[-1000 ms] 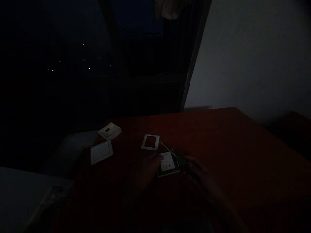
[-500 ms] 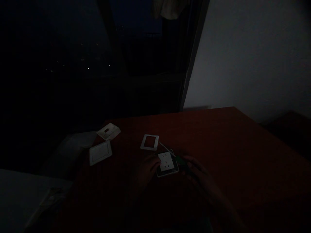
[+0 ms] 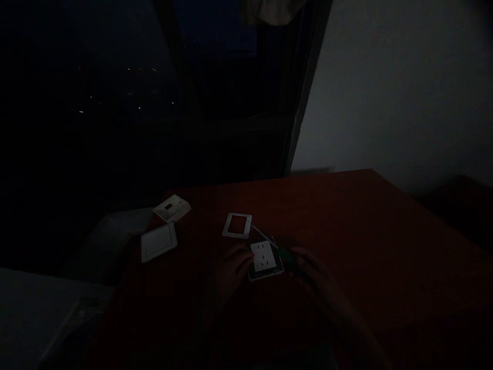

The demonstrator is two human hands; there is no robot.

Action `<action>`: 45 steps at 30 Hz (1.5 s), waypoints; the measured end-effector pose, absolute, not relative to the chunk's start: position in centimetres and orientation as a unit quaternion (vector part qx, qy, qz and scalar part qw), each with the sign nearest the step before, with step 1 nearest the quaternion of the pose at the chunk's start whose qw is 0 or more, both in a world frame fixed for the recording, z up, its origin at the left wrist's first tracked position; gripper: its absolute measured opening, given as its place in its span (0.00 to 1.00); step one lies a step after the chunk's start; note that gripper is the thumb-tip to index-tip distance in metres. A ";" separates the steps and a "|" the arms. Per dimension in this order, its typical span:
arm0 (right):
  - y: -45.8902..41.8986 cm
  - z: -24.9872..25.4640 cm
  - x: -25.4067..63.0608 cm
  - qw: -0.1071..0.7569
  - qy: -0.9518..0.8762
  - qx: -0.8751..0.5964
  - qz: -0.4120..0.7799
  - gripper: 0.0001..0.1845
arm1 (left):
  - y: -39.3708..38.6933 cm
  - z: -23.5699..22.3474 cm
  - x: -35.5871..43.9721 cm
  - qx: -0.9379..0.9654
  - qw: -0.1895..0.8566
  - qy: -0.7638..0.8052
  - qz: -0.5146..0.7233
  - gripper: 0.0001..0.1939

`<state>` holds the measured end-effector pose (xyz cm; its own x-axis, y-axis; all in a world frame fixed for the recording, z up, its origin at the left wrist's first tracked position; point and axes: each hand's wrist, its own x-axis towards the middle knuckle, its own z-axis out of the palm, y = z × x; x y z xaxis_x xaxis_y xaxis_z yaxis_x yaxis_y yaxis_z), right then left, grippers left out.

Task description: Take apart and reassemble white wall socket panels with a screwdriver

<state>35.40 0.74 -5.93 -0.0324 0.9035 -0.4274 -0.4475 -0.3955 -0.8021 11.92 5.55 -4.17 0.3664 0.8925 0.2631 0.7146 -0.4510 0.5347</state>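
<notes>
A wall socket (image 3: pixel 263 256) with a white face and a dark surround lies on the table. At its left edge, my left hand (image 3: pixel 233 264) has its thumb and fingers closed, gripping the side. My right hand (image 3: pixel 314 270) is wrapped around the green handle of a screwdriver (image 3: pixel 285 254). The thin shaft slants up and left, passing over the socket's upper right corner. Its tip ends near a white square frame (image 3: pixel 228 230), which lies flat just beyond the socket. Dim light hides much of both hands.
On the table's (image 3: pixel 331 205) left side lie a white rectangular plate (image 3: pixel 158 243) and a white box-like piece (image 3: pixel 172 208) with a small opening. A dark window stands behind, a pale wall (image 3: pixel 389 97) at right. Pale items sit beyond the left edge.
My left thumb has drawn back from the socket's face to its left edge. The right hand and screwdriver stay almost in place. The view has shifted slightly.
</notes>
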 end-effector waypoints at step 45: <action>5.9 7.5 34.4 0.364 -0.758 -0.517 0.159 0.12 | 4.6 -5.4 11.6 0.777 0.292 0.508 0.229 0.38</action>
